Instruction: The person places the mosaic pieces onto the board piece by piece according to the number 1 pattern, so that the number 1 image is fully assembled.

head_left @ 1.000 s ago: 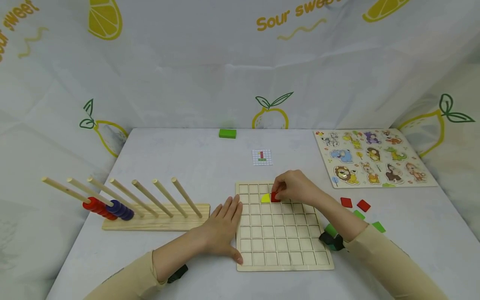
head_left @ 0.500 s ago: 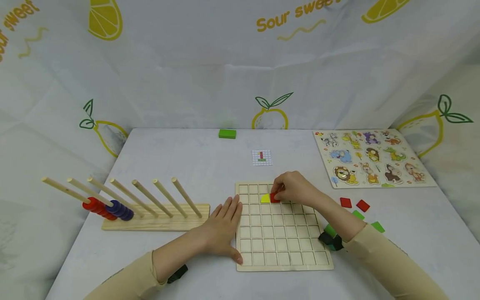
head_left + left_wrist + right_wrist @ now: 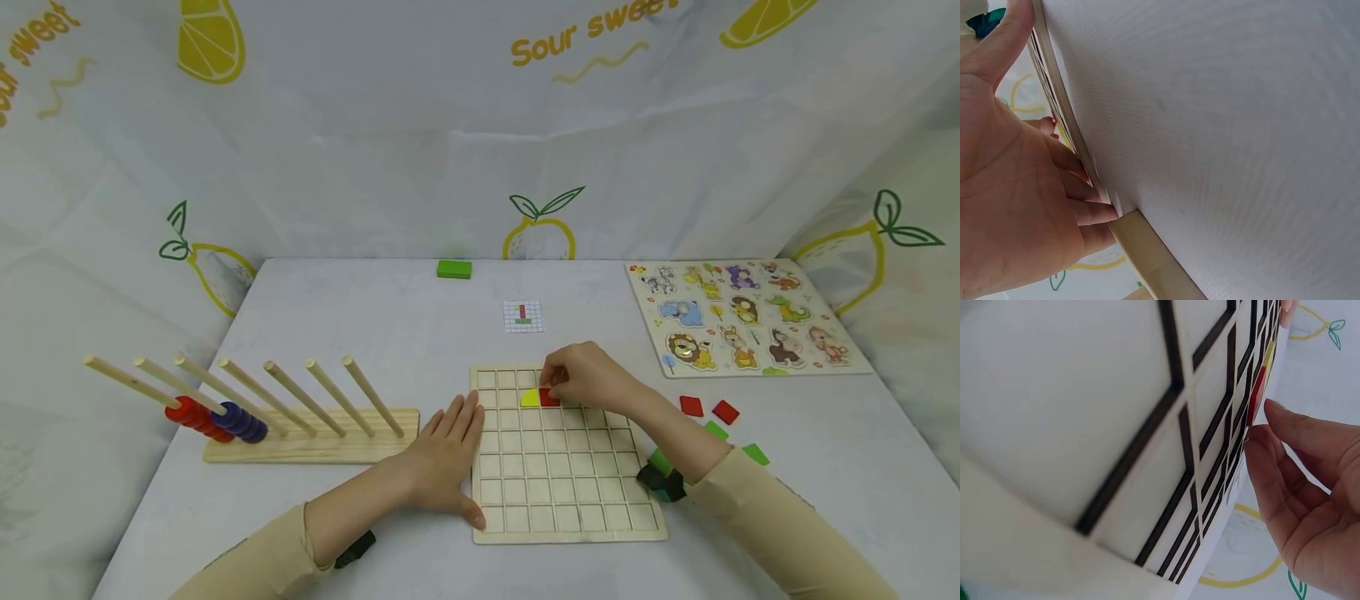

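Observation:
A wooden grid board point(image 3: 570, 537) lies flat before me. My left hand point(image 3: 442, 458) rests at its left edge, fingers spread and thumb at the lower left corner. In the left wrist view, that hand's palm point(image 3: 1016, 200) shows beside the board's edge. My right hand point(image 3: 592, 377) reaches over the board's upper rows, thumb and fingertips at a red square tile point(image 3: 550, 398). This tile appears flat in a cell, directly right of a yellow rounded tile point(image 3: 530, 398). In the right wrist view, curled fingers and thumb meet the red tile point(image 3: 1256, 397) at its edge.
Loose red tiles point(image 3: 692, 406) and green tiles point(image 3: 756, 454) lie right of the board. A pattern card point(image 3: 523, 317) and green block point(image 3: 454, 269) are behind it. A peg stand point(image 3: 315, 450) with red and blue rings is left; an animal puzzle point(image 3: 750, 321) lies back right.
The red tile has settled flatter and slightly left, against the yellow tile, with my right fingertips staying at it. My left hand keeps its place.

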The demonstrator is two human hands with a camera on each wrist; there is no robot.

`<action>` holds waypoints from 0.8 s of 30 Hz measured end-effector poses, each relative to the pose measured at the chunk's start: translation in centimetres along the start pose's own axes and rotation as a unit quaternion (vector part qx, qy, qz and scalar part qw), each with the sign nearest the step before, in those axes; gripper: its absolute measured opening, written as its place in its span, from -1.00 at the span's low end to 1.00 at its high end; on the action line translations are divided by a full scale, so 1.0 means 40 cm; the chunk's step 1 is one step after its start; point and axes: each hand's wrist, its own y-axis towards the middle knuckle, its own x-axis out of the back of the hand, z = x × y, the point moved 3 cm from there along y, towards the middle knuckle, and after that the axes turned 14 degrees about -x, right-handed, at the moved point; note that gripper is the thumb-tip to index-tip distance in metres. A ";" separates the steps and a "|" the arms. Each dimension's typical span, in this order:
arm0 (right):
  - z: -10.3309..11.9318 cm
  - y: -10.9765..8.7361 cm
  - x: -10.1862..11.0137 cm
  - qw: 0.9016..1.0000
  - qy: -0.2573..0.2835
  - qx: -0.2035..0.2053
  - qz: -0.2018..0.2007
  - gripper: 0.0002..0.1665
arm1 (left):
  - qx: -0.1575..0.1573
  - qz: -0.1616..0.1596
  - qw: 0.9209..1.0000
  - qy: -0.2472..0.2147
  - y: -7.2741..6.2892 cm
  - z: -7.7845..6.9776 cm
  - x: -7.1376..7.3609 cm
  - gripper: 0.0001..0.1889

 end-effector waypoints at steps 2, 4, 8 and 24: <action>-0.003 -0.001 0.007 1.000 -0.002 0.003 -0.006 -0.90 | -0.001 0.001 1.000 0.002 0.000 0.000 -0.001 0.44; -0.008 -0.001 0.015 1.000 -0.002 0.004 -0.012 -0.92 | -0.001 0.002 1.000 0.002 0.001 0.001 -0.003 0.45; -0.021 -0.001 0.037 1.000 0.005 0.004 -0.020 -0.90 | 0.000 0.003 1.000 0.004 0.003 0.003 -0.005 0.45; -0.118 -0.047 0.124 0.999 -0.011 -0.020 -0.031 -0.84 | 0.001 0.006 1.000 0.002 0.000 0.003 -0.004 0.45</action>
